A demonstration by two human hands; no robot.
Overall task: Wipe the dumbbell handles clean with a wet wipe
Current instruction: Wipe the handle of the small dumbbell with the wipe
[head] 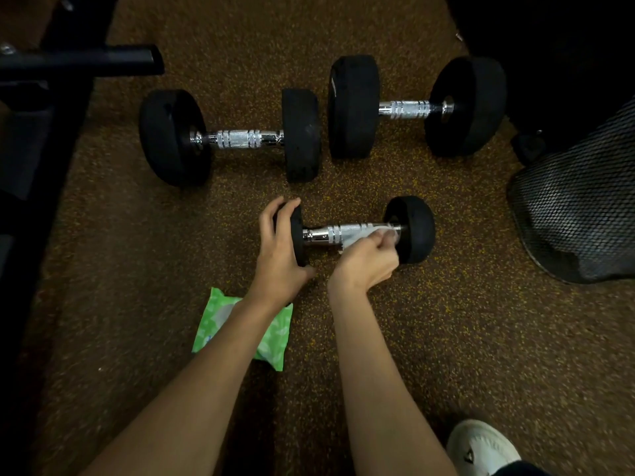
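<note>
Your left hand (278, 249) clasps the 9 o'clock head of the near dumbbell (412, 230), whose long axis runs 9 to 3 o'clock on the floor (481, 338), while your right hand (367, 261) pinches the wet wipe (360, 235) against the handle (323, 233) near its 3 o'clock end, so the next stroke probably travels toward 9 o'clock.

Floor (378, 338): everything lies on it.
Far row: far-left dumbbell (230, 137) and far-right dumbbell (415, 106) end to end, inner heads near; right one further back.
Near dumbbell (326, 232): before the far pair, axis left-right.
Left hand (278, 249): round its left head.
Right hand (364, 261): over handle, wet wipe (354, 235) between.
Wipe pack (271, 341): front-left, beneath left forearm.
Mesh basket (580, 214): far right.
Shoe (481, 444): nearest, right.
</note>
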